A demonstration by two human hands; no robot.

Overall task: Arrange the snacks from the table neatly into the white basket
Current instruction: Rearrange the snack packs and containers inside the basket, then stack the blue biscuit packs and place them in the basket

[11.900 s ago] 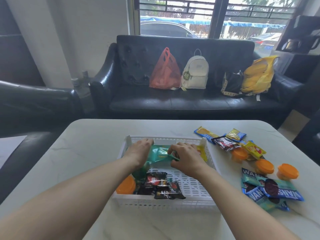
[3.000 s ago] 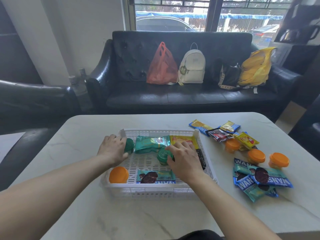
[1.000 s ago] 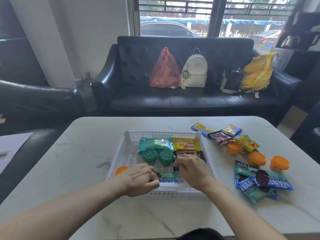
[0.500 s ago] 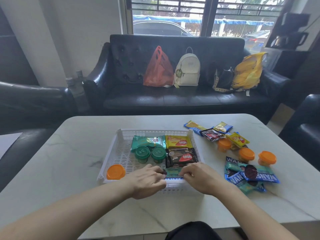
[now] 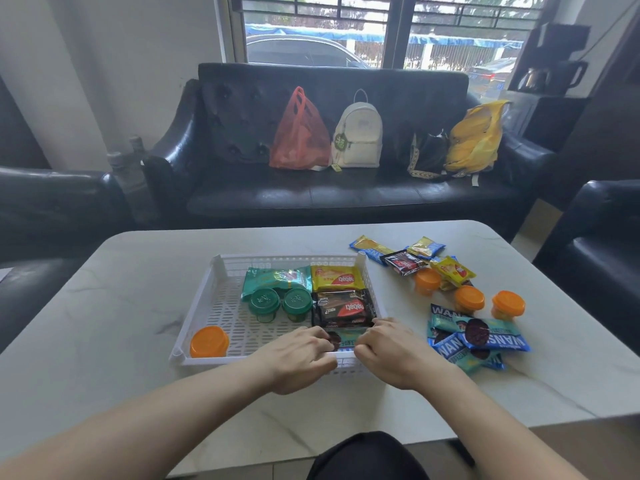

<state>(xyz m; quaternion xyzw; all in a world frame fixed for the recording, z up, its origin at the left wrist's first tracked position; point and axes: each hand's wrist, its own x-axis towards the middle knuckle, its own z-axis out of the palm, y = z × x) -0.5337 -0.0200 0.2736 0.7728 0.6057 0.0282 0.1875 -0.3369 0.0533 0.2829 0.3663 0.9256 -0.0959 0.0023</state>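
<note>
Marble table (image 5: 104, 306) under my white basket (image 5: 221, 271) — both my left hand (image 5: 298, 355) and right hand (image 5: 388, 351) pinch the teal cookie packet (image 5: 346, 337) at its near edge.

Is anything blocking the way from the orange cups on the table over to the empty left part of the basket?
Nothing visible blocks it. The three orange cups stand on the table right of the basket; only its low rim and the packed snacks lie between, easily lifted over.

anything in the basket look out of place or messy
One thing: the orange-lidded cup sits alone in the near left corner of the white basket, apart from the tidy group at the right. Nothing looks spilled or damaged.
</note>
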